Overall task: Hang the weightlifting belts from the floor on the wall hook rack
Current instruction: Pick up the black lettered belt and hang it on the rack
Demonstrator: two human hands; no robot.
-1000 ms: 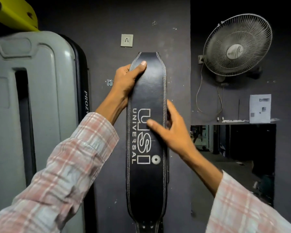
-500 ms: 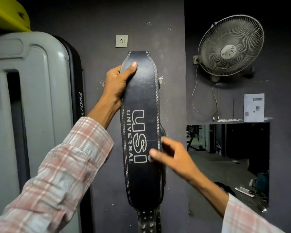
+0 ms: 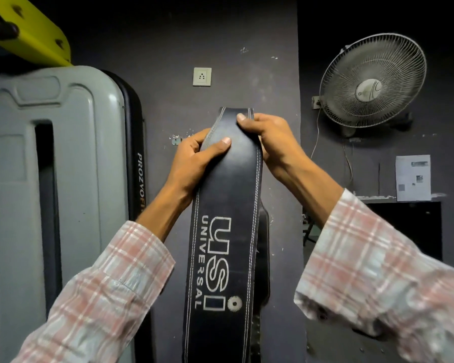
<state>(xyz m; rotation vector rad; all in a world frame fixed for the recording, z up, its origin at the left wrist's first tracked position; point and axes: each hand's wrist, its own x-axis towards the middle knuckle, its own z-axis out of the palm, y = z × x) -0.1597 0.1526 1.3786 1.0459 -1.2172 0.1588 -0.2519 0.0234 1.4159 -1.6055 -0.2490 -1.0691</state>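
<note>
The black leather weightlifting belt (image 3: 227, 195) hangs upright in front of the dark wall (image 3: 247, 35), with its white letters "USI UNIVERSAL" running down the front face. Its lower end goes out of the picture at the bottom. Behind its right edge shows one more dark leather part (image 3: 264, 258) - whether this is the same belt folded back or another one, I cannot tell.

Both hands hold the belt near its top end. The left hand (image 3: 192, 161) grips the left edge, with the thumb pressed on the front face and the fingers curled behind. The right hand (image 3: 271, 138) grips the right edge a little higher, with the thumb on the front close to the top. Both arms wear plaid sleeves (image 3: 110, 279).

Just beside the left hand a small metal piece (image 3: 175, 140) sits on the wall - too small to identify. Above the belt is a white wall socket (image 3: 202, 76). At the left stands a grey machine cover (image 3: 63, 166) under a yellow bracket (image 3: 37, 32). At the right are a wall fan (image 3: 372, 82) and a paper sheet (image 3: 413, 178).
</note>
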